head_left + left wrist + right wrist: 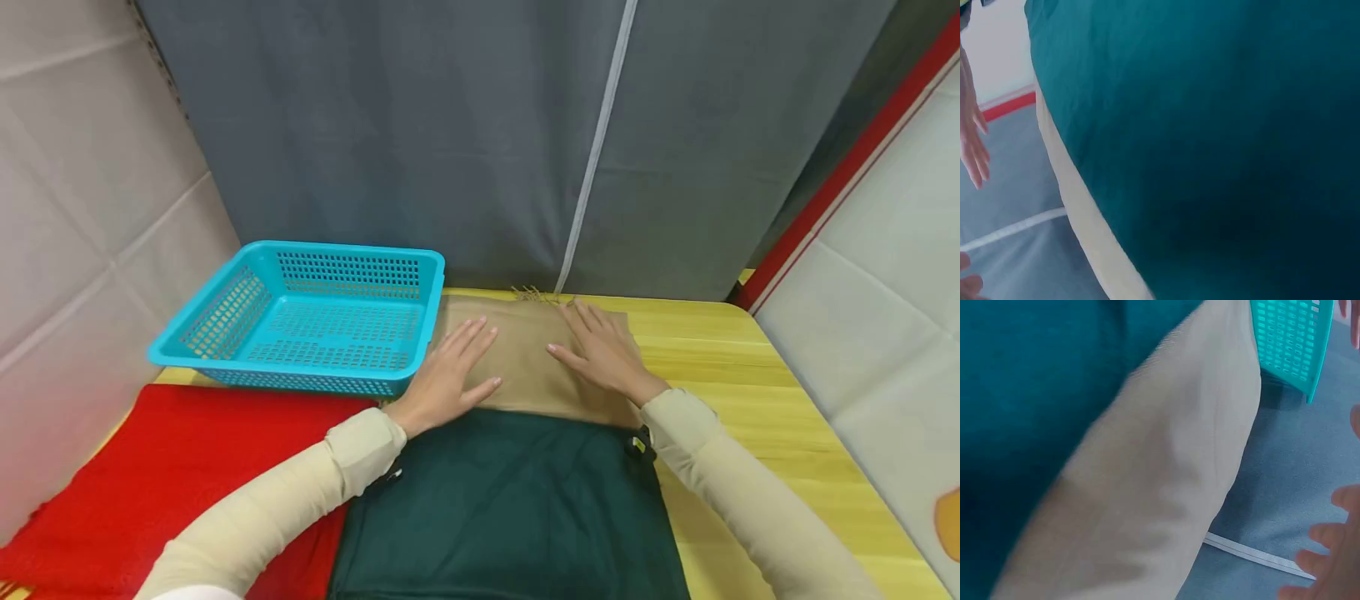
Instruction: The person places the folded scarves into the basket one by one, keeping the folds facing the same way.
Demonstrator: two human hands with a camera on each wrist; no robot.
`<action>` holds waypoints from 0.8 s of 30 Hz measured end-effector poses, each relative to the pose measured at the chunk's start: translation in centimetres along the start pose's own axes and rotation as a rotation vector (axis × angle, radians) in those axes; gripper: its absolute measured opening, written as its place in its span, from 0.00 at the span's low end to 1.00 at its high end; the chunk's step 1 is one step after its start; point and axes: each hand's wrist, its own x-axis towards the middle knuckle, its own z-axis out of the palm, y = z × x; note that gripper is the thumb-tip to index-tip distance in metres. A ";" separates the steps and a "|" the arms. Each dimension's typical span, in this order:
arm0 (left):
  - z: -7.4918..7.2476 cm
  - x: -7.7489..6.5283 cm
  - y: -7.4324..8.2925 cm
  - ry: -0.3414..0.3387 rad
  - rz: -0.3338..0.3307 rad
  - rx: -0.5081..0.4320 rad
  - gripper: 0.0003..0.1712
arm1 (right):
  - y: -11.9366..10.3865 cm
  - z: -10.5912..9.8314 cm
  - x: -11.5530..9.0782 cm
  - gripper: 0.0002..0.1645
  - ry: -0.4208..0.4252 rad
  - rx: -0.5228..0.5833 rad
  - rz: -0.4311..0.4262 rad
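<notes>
My left hand point(446, 375) hovers over the left part of a tan cloth point(517, 367), fingers straight and spread. Over the cloth's right part is my right hand point(603, 354), its fingers straight too and its thumb pointing inward. Neither hand holds anything. A dark green cloth point(510, 508) lies on the near part of the tan one, spread fairly smooth with slight creases. In the right wrist view, the tan cloth point(1154, 469) shows as a band beyond the green cloth point(1035, 394), with finger shadows on it. Loose tan fringe threads point(536, 294) show at the far edge.
A blue plastic basket point(285, 372) with perforated sides stands at the back left, close to my left hand. Red cloth point(240, 442) covers the table's left front. Bare yellow wooden table point(742, 400) shows on the right. A grey curtain point(420, 125) hangs behind.
</notes>
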 end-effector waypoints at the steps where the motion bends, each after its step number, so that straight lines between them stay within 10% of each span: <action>1: -0.2 -0.4 0.1 0.003 0.015 -0.022 0.37 | 0.1 0.1 -0.2 0.43 0.001 0.014 -0.007; 9: -2.6 -4.1 1.0 -0.029 0.061 -0.152 0.36 | 0.0 0.0 -2.4 0.46 -0.001 0.075 -0.049; 24: -5.1 -10.1 -0.3 0.001 -0.149 -0.214 0.30 | 0.7 -0.5 -5.8 0.45 -0.015 0.227 -0.045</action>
